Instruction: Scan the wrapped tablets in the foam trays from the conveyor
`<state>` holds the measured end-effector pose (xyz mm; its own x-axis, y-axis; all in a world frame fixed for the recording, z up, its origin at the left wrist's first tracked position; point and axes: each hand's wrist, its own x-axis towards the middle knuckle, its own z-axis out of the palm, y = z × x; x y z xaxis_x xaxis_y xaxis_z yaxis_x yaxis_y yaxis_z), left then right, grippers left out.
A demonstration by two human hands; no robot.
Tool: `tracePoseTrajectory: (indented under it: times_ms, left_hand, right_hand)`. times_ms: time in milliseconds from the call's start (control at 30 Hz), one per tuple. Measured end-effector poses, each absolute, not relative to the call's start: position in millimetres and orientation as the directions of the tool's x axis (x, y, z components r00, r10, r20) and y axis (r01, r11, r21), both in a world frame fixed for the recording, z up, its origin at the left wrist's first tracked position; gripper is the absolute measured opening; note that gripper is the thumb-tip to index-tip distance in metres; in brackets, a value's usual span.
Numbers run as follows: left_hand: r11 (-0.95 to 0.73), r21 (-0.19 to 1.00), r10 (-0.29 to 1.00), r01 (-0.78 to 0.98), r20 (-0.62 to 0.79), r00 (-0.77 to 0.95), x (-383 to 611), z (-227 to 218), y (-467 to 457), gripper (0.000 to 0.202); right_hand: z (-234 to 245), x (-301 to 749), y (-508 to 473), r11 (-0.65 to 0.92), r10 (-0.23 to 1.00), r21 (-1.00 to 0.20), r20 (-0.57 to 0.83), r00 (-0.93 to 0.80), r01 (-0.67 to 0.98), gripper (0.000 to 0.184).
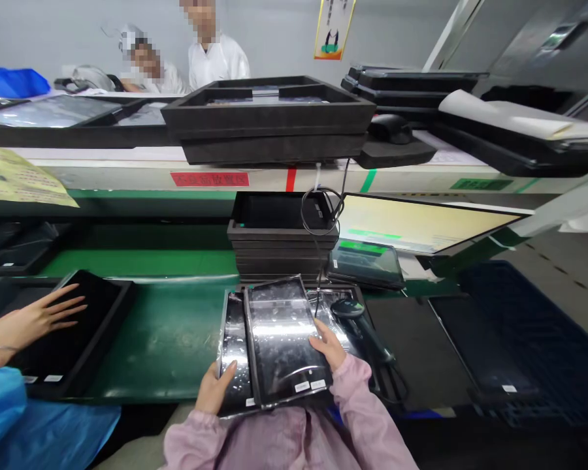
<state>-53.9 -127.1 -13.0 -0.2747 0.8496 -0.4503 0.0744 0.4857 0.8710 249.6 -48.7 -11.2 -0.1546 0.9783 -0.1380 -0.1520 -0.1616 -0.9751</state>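
My left hand [215, 390] grips the lower left corner of a stack of flat black panels wrapped in shiny plastic [281, 339], thumb on top. My right hand [328, 344] holds the stack's right edge, fingers curled onto the top panel. The panels rest tilted against my lap at the near edge of the green conveyor belt [166, 333]. White labels show on their near edges. A black handheld barcode scanner [360, 323] lies just right of my right hand, with its cable running up.
A stack of dark foam trays [279, 241] stands behind the panels. A co-worker's hand [34, 320] in a blue sleeve rests on a black tray [78, 339] at left. A lit monitor [416, 222] and a small screen [367, 261] lie at right. More trays [269, 117] fill the upper shelf; two people stand beyond.
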Motion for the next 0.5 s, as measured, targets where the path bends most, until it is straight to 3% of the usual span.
tracePoseTrajectory:
  times_ms: [200, 500]
  left_hand:
    - [0.397, 0.908, 0.876, 0.137, -0.330, -0.351, -93.9, 15.2, -134.5, 0.057]
    - [0.502, 0.865, 0.811, -0.005, -0.472, -0.347, -104.6, -30.3, -130.0, 0.071]
  right_hand:
    - [-7.9, 295.1, -47.6, -0.170, 0.983, -0.970, -0.155, -0.095, -0.172, 0.058]
    - [-58.5, 301.9, -50.2, -0.248, 0.966, -0.969, -0.248, 0.072, -0.015, 0.077]
